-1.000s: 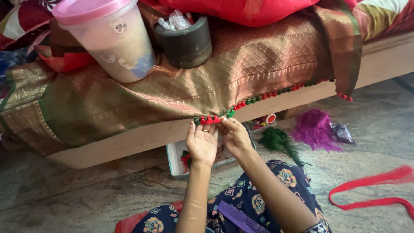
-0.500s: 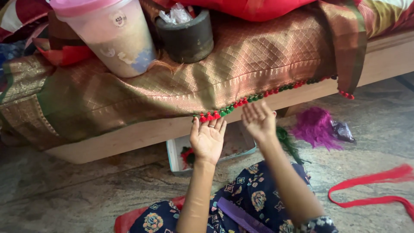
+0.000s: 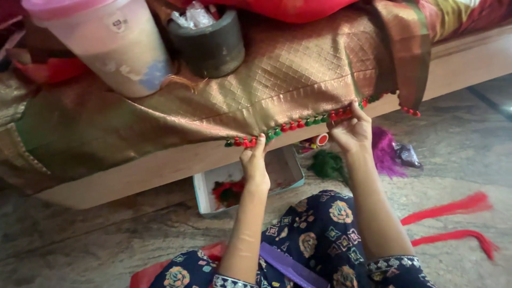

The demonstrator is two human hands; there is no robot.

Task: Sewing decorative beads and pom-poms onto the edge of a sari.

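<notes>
A golden-brown patterned fabric drapes over a wooden bed edge. Along its hem runs a row of small red and green bead tassels. My left hand pinches the hem at the left end of the row. My right hand pinches the hem farther right, so the beaded stretch is held taut between them. My forearms rise from my lap, which is covered in dark blue floral cloth.
A translucent plastic tub with a pink lid and a dark round pot sit on the fabric. On the floor lie a shallow box with red and green thread, green and purple thread bundles, and red thread tassels.
My hands have moved apart along the hem, the right one sliding to the right, and the beaded edge is now stretched between them. The view has shifted a little closer.
</notes>
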